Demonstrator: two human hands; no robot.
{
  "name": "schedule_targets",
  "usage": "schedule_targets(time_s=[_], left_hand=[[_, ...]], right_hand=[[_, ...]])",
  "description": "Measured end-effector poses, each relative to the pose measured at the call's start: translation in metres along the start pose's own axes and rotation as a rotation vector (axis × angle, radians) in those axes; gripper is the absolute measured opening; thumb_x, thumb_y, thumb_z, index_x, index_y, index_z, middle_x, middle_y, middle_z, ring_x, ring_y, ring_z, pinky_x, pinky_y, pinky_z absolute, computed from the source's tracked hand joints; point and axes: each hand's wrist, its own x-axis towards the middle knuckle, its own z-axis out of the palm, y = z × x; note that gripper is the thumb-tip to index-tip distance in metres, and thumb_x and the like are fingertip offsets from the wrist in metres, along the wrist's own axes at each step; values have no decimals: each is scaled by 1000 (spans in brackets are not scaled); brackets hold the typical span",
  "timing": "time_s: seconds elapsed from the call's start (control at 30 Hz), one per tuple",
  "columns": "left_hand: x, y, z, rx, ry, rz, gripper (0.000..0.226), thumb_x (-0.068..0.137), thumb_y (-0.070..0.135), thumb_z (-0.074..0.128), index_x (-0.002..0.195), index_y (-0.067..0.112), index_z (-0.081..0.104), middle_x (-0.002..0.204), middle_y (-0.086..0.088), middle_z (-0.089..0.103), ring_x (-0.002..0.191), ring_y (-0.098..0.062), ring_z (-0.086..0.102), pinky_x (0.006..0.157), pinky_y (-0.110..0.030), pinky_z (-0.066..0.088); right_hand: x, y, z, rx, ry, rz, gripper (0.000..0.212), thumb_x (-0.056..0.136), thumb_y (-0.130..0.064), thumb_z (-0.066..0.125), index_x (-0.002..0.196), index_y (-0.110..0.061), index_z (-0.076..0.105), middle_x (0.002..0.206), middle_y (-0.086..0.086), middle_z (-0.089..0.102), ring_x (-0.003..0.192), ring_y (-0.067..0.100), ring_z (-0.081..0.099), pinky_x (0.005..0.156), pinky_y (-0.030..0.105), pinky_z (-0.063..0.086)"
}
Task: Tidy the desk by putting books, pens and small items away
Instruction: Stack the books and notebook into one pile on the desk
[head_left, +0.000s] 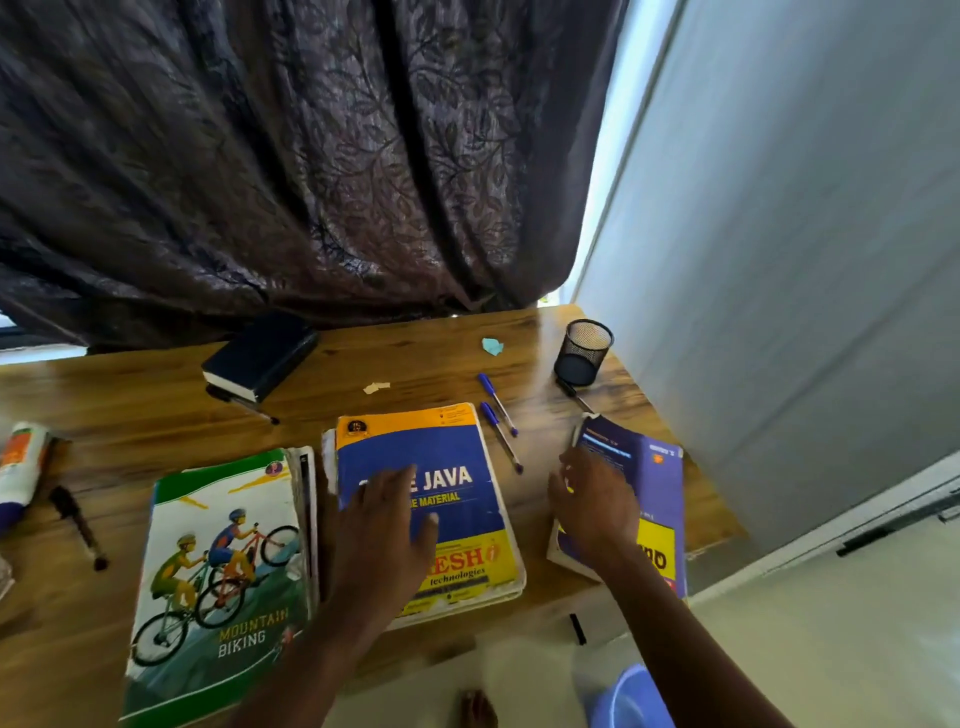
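Stacking looks like the step: the left hand (389, 512) lies flat, fingers spread, on the Java book (457, 457) at the desk's (130, 415) front middle, while the right hand (592, 499) grips the purple book's (657, 483) left edge. Lift it clear of the pens (501, 423), then square the spines.

Three books lie flat on the desk: Mountain Biking (218, 571), Java (441, 499), purple paperback (649, 499); two blue pens (501, 426) beside.
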Motion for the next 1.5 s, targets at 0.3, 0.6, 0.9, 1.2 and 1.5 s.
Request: schedule_targets(time_s=[0.3,0.6,0.9,1.2,1.5], left_hand=[[4,74,36,-245,-390,88,59,103,42,52,157,35,31,158,13,40,141,-7,40,115,-28,37],[41,126,102,-179,-630,217,70,100,45,54,160,32,23,168,8,19,154,-14,20,122,-40,34],[60,144,129,0,-668,221,73,97,52,55,160,27,26,168,5,10,153,-23,12,124,-44,25],[67,140,125,-2,-573,219,67,92,71,48,150,38,42,161,8,30,151,-22,18,120,-45,27],[103,145,67,-580,-354,50,44,95,52,63,135,51,45,132,16,54,125,-9,58,87,-23,54]], right_hand=[[30,62,-18,-156,-69,271,57,88,-47,65,137,-21,48,140,15,47,129,38,45,103,51,41],[63,106,-24,33,-143,421,94,83,-52,76,150,-9,28,144,22,44,131,42,48,102,46,44],[80,142,-32,330,-163,450,43,72,-45,74,109,-22,70,105,5,75,89,24,70,80,35,57],[81,144,-54,758,-205,374,33,81,-28,82,109,-24,67,96,-7,80,82,15,78,73,41,64],[100,58,-110,748,-178,9,33,79,-25,88,101,-14,67,100,-1,78,88,19,78,62,34,63]])
